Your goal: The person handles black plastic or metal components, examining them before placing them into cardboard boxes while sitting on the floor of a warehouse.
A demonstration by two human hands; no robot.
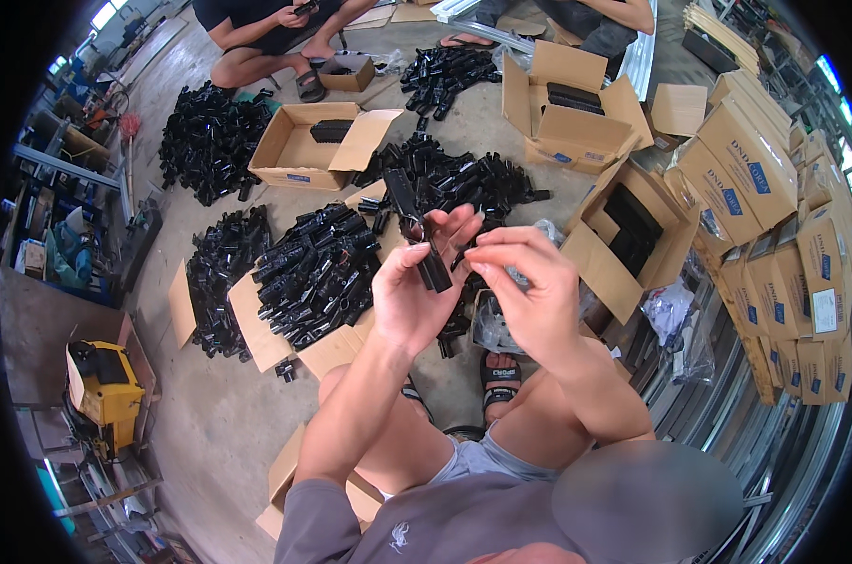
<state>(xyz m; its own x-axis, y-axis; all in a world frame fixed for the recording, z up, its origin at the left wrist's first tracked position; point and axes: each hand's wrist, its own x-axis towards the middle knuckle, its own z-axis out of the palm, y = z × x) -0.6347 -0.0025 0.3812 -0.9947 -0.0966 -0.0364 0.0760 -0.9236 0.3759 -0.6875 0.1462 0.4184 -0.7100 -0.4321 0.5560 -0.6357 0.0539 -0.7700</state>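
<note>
My left hand (402, 305) is raised in front of me, palm up, with its thumb and fingers around a black elongated part (433, 272) that looks like plastic or coated metal. A longer black piece (402, 194) rises beyond it from the same grip; whether the two are joined I cannot tell. Close beside it, my right hand (534, 282) pinches thumb and fingers together near the part's right side. Whatever sits in that pinch is too small to make out. Beneath both hands lies a heap of similar black parts (473, 179).
More black parts lie in piles (318, 268) on cardboard at left. Open cartons holding black pieces stand ahead (299, 174) and at right (623, 230). Stacked closed cartons (774, 291) and metal profiles (717, 423) line the right. Two people sit opposite; one person's hands (294, 14) hold a black item.
</note>
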